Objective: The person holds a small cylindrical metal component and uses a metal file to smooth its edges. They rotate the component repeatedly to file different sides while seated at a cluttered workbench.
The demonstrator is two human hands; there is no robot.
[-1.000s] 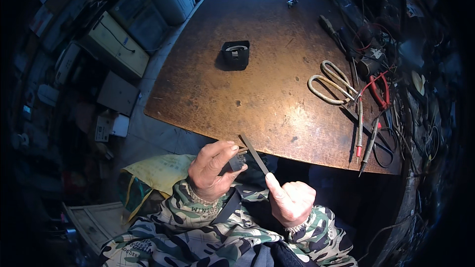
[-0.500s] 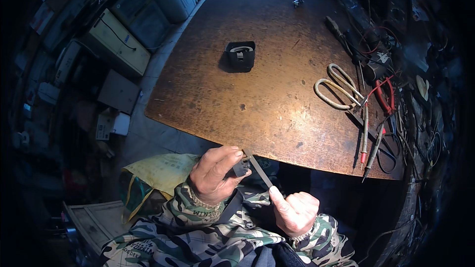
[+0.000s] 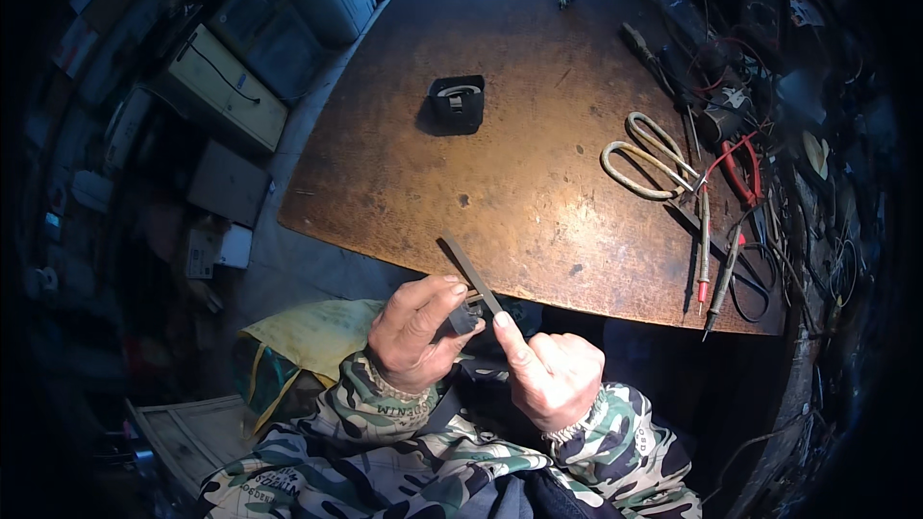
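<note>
The left hand (image 3: 413,334) has its thumb and fingers parted only by the width of a small dark block-shaped part (image 3: 466,317), pinched between their tips just off the near edge of the brown, worn wooden table (image 3: 385,183); the hand hides much of this part, and thin brownish pieces show at its upper end. The right hand (image 3: 558,375) is mostly curled, gripping the near end of a long flat grey metal strip (image 3: 469,274), its extended index finger or thumb, I cannot tell which, lying along it. The strip slants up and left past the dark part, its far end over the table; whether the two touch is unclear. Farther up the table stands a black square open-topped box (image 3: 457,120) with a pale ring inside. To the right lie scissors with pale looped handles (image 3: 639,173), red-handled pliers (image 3: 742,178) and a slim red-tipped test probe (image 3: 703,269), crowded together beside tangled cables
</note>
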